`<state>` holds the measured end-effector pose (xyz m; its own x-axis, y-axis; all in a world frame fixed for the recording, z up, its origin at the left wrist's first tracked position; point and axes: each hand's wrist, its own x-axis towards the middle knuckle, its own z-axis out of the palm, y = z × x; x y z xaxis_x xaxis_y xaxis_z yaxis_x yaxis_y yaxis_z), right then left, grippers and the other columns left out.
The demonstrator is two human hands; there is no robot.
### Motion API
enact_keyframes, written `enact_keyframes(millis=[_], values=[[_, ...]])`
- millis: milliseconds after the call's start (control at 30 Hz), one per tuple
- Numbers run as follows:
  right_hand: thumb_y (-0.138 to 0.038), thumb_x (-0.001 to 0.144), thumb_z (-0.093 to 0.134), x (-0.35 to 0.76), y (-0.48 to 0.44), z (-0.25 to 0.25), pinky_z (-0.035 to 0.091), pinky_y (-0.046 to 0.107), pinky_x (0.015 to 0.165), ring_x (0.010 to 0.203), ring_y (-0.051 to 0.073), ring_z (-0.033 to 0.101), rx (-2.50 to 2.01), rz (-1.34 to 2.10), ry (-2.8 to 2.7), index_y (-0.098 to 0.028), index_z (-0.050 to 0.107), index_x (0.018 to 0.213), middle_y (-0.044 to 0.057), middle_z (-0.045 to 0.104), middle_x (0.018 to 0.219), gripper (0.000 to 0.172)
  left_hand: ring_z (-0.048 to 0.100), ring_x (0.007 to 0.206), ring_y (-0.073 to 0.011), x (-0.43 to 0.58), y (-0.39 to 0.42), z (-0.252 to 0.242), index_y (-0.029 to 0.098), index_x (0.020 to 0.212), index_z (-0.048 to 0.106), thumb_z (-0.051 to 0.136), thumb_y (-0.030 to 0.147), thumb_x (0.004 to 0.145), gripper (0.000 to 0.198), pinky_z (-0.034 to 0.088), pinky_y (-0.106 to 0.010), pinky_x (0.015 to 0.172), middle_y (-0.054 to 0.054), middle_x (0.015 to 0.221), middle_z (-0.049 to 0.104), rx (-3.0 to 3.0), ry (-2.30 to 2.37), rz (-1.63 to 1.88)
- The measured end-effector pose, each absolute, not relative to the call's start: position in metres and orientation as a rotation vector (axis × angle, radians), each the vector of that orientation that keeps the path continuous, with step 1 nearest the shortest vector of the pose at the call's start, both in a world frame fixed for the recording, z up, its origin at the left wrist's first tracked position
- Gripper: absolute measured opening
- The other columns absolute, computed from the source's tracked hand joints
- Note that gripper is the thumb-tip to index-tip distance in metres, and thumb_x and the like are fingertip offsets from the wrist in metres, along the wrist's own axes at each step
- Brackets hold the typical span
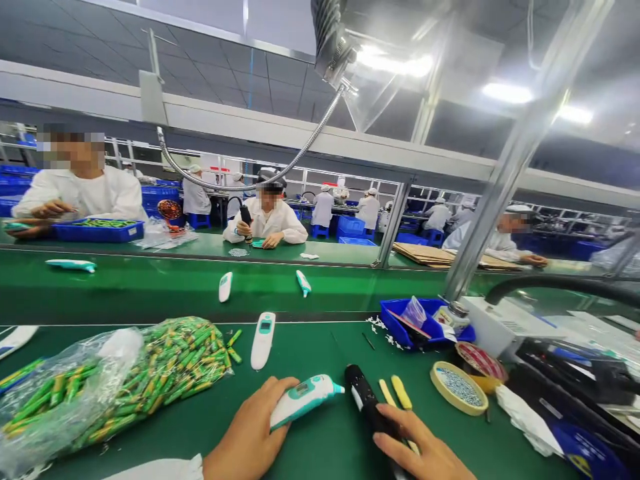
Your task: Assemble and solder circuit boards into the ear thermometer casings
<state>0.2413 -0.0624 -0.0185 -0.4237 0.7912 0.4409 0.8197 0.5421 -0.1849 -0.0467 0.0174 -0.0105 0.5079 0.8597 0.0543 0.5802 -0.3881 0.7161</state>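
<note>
My left hand (253, 427) is closed around a white and teal ear thermometer (306, 400), its narrow tip pointing right. My right hand (425, 445) has its thumb and fingers on the black body of an electric screwdriver (363, 395), which slants up toward the thermometer's tip without touching it. Behind the left hand lies another white thermometer (263, 341) with a small display. Just right of the screwdriver are a yellow-handled tool (401, 392) and a pale stick (387, 392). A round tub of small screws (457, 388) stands farther right.
At the left lies a clear bag of green and yellow batteries (175, 373). A blue tray (400, 333) sits at the back right, near a metal post (495, 167). Several thermometers rest on the green belt (165, 287). Co-workers in white sit across it.
</note>
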Motion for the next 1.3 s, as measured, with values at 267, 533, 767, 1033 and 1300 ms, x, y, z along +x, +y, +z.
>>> enact_keyframes(millis=[267,533,767,1033,1300], values=[[-0.029,0.09,0.045,0.213,-0.053,0.028,0.043,0.028,0.091,0.107,0.018,0.052,-1.363,0.041,-2.144,-0.027,0.049,0.118,0.004,0.056,0.115,0.028,0.053,0.097,-0.0207,-0.043,0.006,-0.004,0.023,0.122,0.043,0.041,0.005,0.066,0.059,0.042,-0.032,0.086,-0.006,0.106,0.054,2.295,1.018,0.556],[-0.039,0.078,0.061,0.155,-0.028,0.033,0.043,0.026,0.068,0.08,0.018,0.057,-1.339,0.614,-2.13,-0.021,0.055,0.106,0.001,0.062,0.094,0.033,0.045,0.112,-0.0255,-0.047,0.008,-0.014,0.027,0.12,0.042,0.049,0.009,0.063,0.06,0.033,-0.038,0.099,-0.006,0.12,0.052,2.13,1.02,0.641],[-0.046,0.081,0.051,0.159,-0.01,0.037,0.036,0.023,0.051,0.058,0.015,0.052,-1.605,0.452,-1.84,-0.024,0.056,0.098,-0.003,0.059,0.071,0.028,0.033,0.121,-0.0272,-0.054,0.025,-0.018,0.022,0.129,0.029,0.06,0.029,0.07,0.068,0.027,-0.042,0.102,-0.011,0.131,0.037,2.042,1.161,0.801],[-0.05,0.083,0.046,0.161,0.006,0.034,0.029,0.025,0.047,0.052,0.017,0.05,-1.738,0.414,-1.781,-0.023,0.059,0.088,-0.003,0.056,0.059,0.03,0.038,0.117,-0.03,-0.053,0.022,-0.029,0.022,0.127,0.037,0.059,0.028,0.073,0.059,0.029,-0.047,0.099,-0.011,0.128,0.043,2.182,1.243,0.711],[-0.058,0.082,0.039,0.17,0.001,0.036,0.041,0.027,0.049,0.06,0.02,0.057,-1.651,0.502,-1.673,-0.025,0.059,0.093,-0.001,0.063,0.069,0.04,0.051,0.099,-0.0287,-0.037,0.046,-0.016,0.024,0.111,0.056,0.055,0.048,0.077,0.042,0.041,-0.039,0.083,-0.011,0.109,0.055,2.572,0.925,0.617]])
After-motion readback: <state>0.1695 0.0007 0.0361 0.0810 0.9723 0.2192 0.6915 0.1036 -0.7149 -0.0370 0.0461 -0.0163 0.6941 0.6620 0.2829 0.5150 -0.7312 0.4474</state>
